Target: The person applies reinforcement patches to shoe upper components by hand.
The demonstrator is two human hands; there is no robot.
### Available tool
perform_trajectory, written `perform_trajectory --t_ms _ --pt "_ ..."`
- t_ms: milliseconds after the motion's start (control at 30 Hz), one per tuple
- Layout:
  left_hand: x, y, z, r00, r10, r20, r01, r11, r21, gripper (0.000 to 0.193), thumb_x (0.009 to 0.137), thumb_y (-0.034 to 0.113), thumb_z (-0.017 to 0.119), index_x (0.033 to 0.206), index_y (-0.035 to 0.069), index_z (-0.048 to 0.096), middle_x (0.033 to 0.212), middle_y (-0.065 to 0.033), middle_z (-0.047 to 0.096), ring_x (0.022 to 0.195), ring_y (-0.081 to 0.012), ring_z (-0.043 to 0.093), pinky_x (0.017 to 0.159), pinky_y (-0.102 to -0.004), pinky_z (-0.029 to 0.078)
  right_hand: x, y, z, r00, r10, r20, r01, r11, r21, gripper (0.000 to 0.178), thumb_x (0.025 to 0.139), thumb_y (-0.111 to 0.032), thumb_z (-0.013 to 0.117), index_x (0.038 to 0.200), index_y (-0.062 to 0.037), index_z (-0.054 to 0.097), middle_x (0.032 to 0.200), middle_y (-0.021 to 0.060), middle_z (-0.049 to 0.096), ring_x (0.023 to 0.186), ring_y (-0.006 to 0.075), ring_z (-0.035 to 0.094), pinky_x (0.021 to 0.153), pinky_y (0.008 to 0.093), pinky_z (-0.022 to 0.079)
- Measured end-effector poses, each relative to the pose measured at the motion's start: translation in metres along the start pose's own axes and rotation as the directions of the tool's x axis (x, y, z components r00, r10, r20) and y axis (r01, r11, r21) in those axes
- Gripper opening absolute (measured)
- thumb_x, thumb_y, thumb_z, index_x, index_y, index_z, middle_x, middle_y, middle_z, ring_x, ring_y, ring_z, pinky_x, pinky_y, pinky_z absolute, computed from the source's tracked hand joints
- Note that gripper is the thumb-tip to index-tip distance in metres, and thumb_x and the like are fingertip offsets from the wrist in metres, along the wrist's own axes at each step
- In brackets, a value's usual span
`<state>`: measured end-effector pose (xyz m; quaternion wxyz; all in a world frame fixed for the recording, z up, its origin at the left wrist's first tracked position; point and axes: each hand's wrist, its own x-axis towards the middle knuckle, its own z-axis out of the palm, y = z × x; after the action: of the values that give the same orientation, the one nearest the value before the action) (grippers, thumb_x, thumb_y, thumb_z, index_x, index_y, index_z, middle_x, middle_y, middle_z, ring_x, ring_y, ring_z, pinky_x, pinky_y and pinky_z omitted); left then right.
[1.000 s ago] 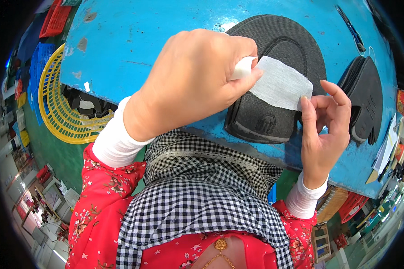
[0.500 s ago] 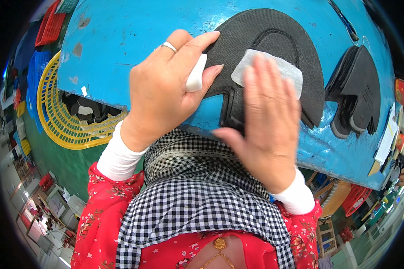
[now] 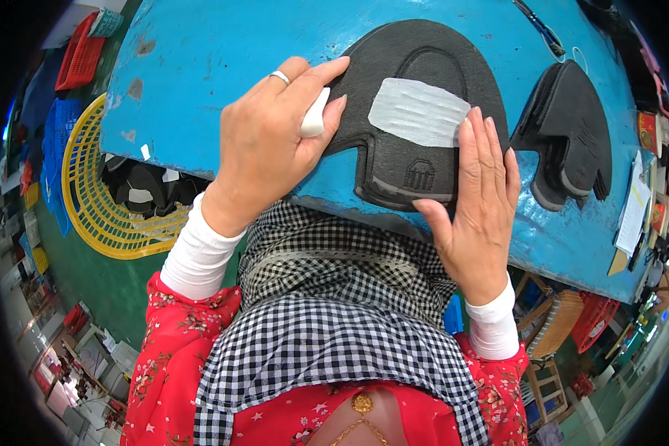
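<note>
A stack of black moulded panels (image 3: 357, 89), rounded at the far end and notched at the near left, lies on the blue table in front of me. A white ribbed patch (image 3: 416, 111) lies flat across the top panel. My left hand (image 3: 256, 134) is closed around a small white block (image 3: 314, 115); its index fingertip and thumb rest at the stack's left edge. My right hand (image 3: 477, 201) lies with fingers stretched along the stack's right side, fingertips by the patch's right end, holding nothing.
More black panels (image 3: 569, 134) are stacked at the right. A slim dark tool (image 3: 540, 30) lies at the far right of the blue table (image 3: 223, 52). Beyond the left edge stands a yellow basket (image 3: 89, 212) with black pieces inside. Papers (image 3: 633, 208) lie along the right edge.
My right hand has slid off the white patch to the panel's right side, uncovering the patch and an embossed mark below it. My left hand keeps its hold on the white block.
</note>
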<state>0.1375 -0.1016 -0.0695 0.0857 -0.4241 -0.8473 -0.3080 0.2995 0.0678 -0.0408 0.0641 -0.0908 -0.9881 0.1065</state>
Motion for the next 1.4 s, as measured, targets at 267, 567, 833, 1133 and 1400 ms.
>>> perform_trajectory --t_ms 267,567,833,1133,1400 --pt "0.0 0.003 -0.005 0.998 -0.047 -0.036 0.045 0.997 -0.069 0.033 0.076 0.01 0.067 0.108 0.01 0.064 0.082 -0.0069 0.059 0.064 -0.0236 0.058 0.053 -0.0326 0.045 0.01 0.131 -0.077 0.819 0.315 -0.479 -0.239 0.947 0.215 0.035 0.087 -0.026 0.062 0.113 -0.0019 0.06 0.109 0.0146 0.062 0.098 0.0242 0.058 0.086 0.0371 0.044" --pt "0.002 0.005 -0.004 0.998 -0.063 -0.015 0.062 0.996 -0.065 0.034 0.076 0.009 0.067 0.109 0.01 0.063 0.078 -0.0066 0.055 0.061 -0.0225 0.055 0.052 -0.032 0.043 0.01 0.216 -0.097 0.867 0.495 -0.053 -0.493 0.869 0.05 0.046 0.081 -0.031 0.069 0.114 -0.0001 0.058 0.098 0.0122 0.064 0.085 0.0204 0.058 0.078 0.0306 0.045" --pt "0.001 0.003 -0.005 0.997 -0.042 -0.061 0.035 0.993 -0.109 0.036 0.075 0.007 0.068 0.11 0.011 0.063 0.078 -0.0073 0.056 0.061 -0.0222 0.055 0.053 -0.032 0.043 -0.006 0.175 -0.086 0.787 0.288 -0.546 -0.058 0.915 0.4 0.012 0.091 -0.005 0.057 0.1 -0.0022 0.051 0.094 0.0044 0.058 0.082 0.0072 0.054 0.072 0.0234 0.046" --pt "-0.014 -0.021 -0.015 0.896 -0.357 -0.263 0.035 0.649 -0.76 0.028 0.088 0.005 0.054 0.115 0.001 0.054 0.077 0.003 0.048 0.061 -0.0031 0.038 0.052 -0.0177 0.031 0.025 0.047 -0.052 0.878 0.477 -0.025 -0.191 0.399 0.897 0.034 0.09 -0.003 0.054 0.121 -0.001 0.04 0.1 0.0109 0.06 0.064 0.0088 0.057 0.044 0.0195 0.044" --pt "-0.043 0.003 -0.04 0.887 -0.447 0.114 0.049 -0.156 -0.987 0.043 0.089 0.019 0.048 0.125 -0.002 0.038 0.082 -0.0042 0.04 0.067 -0.0099 0.035 0.054 -0.0213 0.032 0.048 0.028 -0.014 0.94 0.341 -0.005 -0.22 0.619 0.754 0.038 0.088 -0.005 0.059 0.12 -0.0001 0.041 0.093 0.0084 0.063 0.067 0.0101 0.06 0.053 0.0191 0.048"
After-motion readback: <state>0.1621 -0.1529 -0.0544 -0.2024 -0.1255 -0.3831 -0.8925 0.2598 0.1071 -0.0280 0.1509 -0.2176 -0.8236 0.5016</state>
